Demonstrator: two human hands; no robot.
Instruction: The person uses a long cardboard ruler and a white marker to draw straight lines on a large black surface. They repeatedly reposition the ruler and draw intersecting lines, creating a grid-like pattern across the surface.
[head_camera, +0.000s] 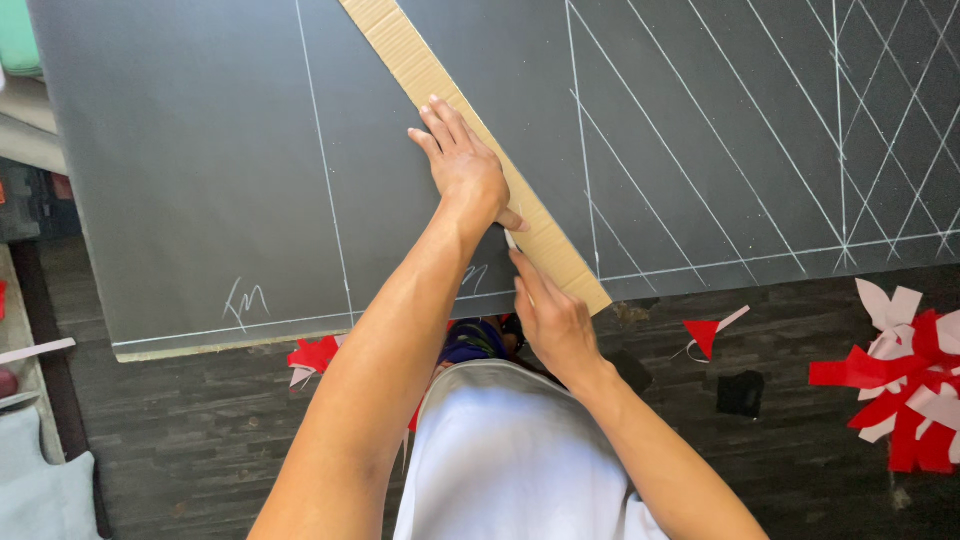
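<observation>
Left hand (462, 160), fingers flat, presses a cardboard strip (470, 140) (slanting 11 to 5 o'clock) on dark sheet (200, 180); right hand (550, 320) pinches white chalk (512, 240) beside it.

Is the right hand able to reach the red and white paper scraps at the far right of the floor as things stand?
Probably yes. The right hand is at the cardboard strip, apparently holding a white marking tool. Bare floor lies between it and the red and white paper scraps; nothing blocks the way.

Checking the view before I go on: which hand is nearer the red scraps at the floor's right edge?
Right. The right hand sits at the cardboard strip's lower end, closer to the red scraps; the left hand presses the strip farther up.
</observation>
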